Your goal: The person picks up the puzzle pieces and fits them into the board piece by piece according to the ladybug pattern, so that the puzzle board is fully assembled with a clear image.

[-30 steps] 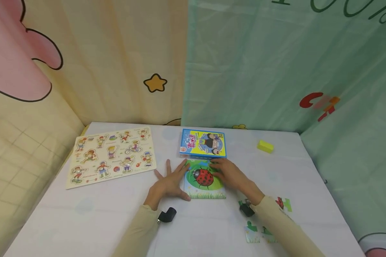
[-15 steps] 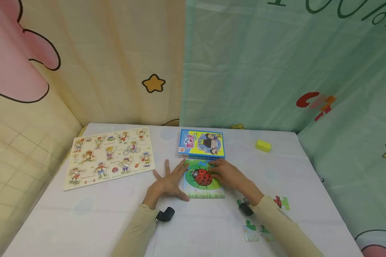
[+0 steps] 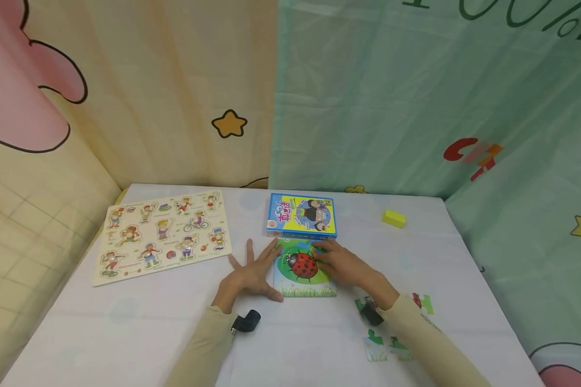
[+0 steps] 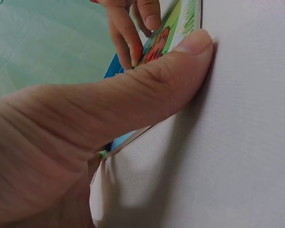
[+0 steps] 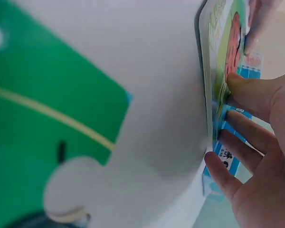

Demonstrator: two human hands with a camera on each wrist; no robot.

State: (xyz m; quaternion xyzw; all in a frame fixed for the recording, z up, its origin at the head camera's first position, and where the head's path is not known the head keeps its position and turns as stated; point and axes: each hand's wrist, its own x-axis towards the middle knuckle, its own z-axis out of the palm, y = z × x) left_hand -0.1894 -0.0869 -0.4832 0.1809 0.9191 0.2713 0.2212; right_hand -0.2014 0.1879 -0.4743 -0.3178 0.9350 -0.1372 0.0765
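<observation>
A square ladybug puzzle [image 3: 302, 266] lies flat on the table in the head view, between both hands. My left hand [image 3: 250, 277] is at its left side with spread fingers; in the left wrist view its thumb [image 4: 175, 71] rests along the board's edge. At the upper right, my right hand [image 3: 346, 263] touches the puzzle with its fingertips. The right wrist view shows its thumb [image 5: 249, 92] on the picture, while the relaxed fingers [image 5: 228, 178] lie near the board's far edge. Part of the puzzle's top is hidden by the right fingers.
Directly behind the puzzle lies a blue and yellow card box [image 3: 302, 216]. A wooden board of sports figures [image 3: 162, 235] occupies the left rear, and a yellow block [image 3: 394, 218] the right rear. Several loose jigsaw pieces [image 3: 376, 349] lie around the right forearm, which partly covers them.
The whole head view has shifted slightly. Both hands keep about the same position at the puzzle, with no visible movement of things on the table.
</observation>
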